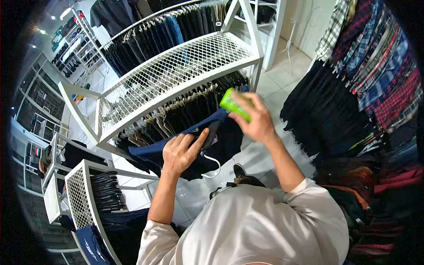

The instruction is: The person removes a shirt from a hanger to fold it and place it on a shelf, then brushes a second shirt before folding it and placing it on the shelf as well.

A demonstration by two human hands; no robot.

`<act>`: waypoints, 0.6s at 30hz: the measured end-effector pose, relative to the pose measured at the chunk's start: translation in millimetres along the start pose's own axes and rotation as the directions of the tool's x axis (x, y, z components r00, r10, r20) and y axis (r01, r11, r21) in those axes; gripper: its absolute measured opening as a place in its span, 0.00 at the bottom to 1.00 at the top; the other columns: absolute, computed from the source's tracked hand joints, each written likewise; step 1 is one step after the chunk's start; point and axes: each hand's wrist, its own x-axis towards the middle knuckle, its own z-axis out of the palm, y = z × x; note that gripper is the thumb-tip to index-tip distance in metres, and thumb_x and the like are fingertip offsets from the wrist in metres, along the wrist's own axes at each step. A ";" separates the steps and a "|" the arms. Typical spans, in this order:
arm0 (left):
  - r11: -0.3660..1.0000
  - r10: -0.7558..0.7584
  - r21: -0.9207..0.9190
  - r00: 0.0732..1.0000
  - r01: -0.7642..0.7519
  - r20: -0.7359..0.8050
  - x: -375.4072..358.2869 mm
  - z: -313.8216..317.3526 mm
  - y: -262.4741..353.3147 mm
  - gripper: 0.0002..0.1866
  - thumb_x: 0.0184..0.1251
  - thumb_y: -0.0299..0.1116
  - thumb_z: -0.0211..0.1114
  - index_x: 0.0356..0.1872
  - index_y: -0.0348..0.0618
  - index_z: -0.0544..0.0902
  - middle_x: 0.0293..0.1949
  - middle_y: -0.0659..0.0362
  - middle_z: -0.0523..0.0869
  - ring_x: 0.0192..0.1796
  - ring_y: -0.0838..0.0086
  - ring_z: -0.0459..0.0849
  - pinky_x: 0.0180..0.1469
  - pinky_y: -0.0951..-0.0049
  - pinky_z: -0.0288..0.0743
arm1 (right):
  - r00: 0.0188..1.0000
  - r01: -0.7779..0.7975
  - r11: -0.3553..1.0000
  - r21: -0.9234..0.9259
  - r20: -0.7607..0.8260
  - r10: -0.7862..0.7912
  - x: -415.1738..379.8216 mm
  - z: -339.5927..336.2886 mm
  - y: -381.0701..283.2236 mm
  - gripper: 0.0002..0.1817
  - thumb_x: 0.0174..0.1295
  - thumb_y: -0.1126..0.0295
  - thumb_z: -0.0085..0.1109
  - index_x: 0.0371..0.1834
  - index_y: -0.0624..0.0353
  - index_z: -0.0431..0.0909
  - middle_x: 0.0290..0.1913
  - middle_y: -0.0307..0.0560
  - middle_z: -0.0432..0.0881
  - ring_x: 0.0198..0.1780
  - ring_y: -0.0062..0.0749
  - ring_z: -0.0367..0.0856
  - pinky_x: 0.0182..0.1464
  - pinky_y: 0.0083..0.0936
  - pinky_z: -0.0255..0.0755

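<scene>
My left hand [180, 152] grips a folded navy garment [154, 148] and a black tag [213, 132] on it, with a white cord [213, 164] looping below. My right hand [255, 118] holds a bright green device [235, 105] just above the far end of that garment. Both hands are in front of a white mesh rack [176, 70] whose lower rail carries several dark trousers on hangers [185, 110].
A second white mesh rack [79, 194] with dark folded clothes stands at the lower left. Plaid shirts [380, 57] and dark garments [327, 110] hang on the right. The floor is white tile [282, 75]. More shelves with goods line the far left wall.
</scene>
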 end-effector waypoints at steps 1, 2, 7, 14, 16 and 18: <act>1.000 -0.012 0.029 1.000 0.013 -0.019 -3.5 -0.4 -0.9 0.33 0.47 0.26 0.68 0.62 0.56 0.86 0.27 0.67 0.75 0.27 0.77 0.77 0.30 0.75 0.75 | 0.994 -0.101 0.993 -0.068 -0.045 0.099 0.1 -1.5 20.2 0.29 0.65 0.63 0.70 0.70 0.50 0.77 0.53 0.55 0.80 0.53 0.51 0.82 0.57 0.41 0.77; 1.000 -0.017 0.026 1.000 0.017 -0.009 -6.2 -1.2 -1.6 0.32 0.49 0.26 0.68 0.62 0.56 0.86 0.27 0.67 0.74 0.28 0.78 0.77 0.29 0.75 0.73 | 0.971 -0.224 0.964 -0.146 -0.118 0.208 -1.8 -1.4 51.3 0.28 0.65 0.64 0.69 0.69 0.50 0.77 0.52 0.55 0.80 0.53 0.51 0.81 0.57 0.41 0.76; 0.999 -0.011 0.051 1.000 0.013 -0.025 -10.8 1.8 -5.9 0.31 0.51 0.28 0.68 0.62 0.56 0.86 0.27 0.67 0.74 0.28 0.78 0.76 0.29 0.76 0.72 | 0.917 -0.338 0.929 -0.150 -0.272 0.290 -3.3 -24.2 63.1 0.25 0.66 0.66 0.67 0.67 0.54 0.79 0.51 0.55 0.82 0.53 0.50 0.81 0.57 0.40 0.75; 0.995 0.086 0.045 0.996 -0.086 0.007 -0.2 6.7 -0.7 0.30 0.54 0.29 0.66 0.64 0.55 0.85 0.27 0.68 0.71 0.27 0.79 0.74 0.29 0.77 0.70 | 0.993 0.010 1.000 0.026 0.117 -0.012 2.9 -4.2 -22.8 0.32 0.61 0.62 0.74 0.70 0.47 0.78 0.54 0.53 0.80 0.53 0.48 0.83 0.55 0.41 0.78; 0.996 0.077 0.039 0.997 -0.077 -0.008 -2.9 6.2 -1.8 0.30 0.54 0.29 0.66 0.64 0.55 0.85 0.27 0.68 0.71 0.27 0.79 0.74 0.29 0.77 0.70 | 0.997 -0.075 0.995 -0.073 -0.009 0.074 3.6 -3.0 27.7 0.30 0.64 0.61 0.71 0.70 0.45 0.77 0.53 0.55 0.80 0.52 0.51 0.82 0.53 0.40 0.79; 0.998 0.048 0.039 0.999 -0.047 -0.023 -7.5 4.3 -0.4 0.30 0.54 0.29 0.67 0.64 0.56 0.85 0.27 0.68 0.72 0.27 0.79 0.74 0.29 0.77 0.70 | 0.936 -0.352 0.899 -0.261 -0.119 0.332 -2.6 -12.5 83.6 0.27 0.66 0.62 0.68 0.69 0.48 0.78 0.53 0.56 0.80 0.52 0.55 0.81 0.56 0.43 0.76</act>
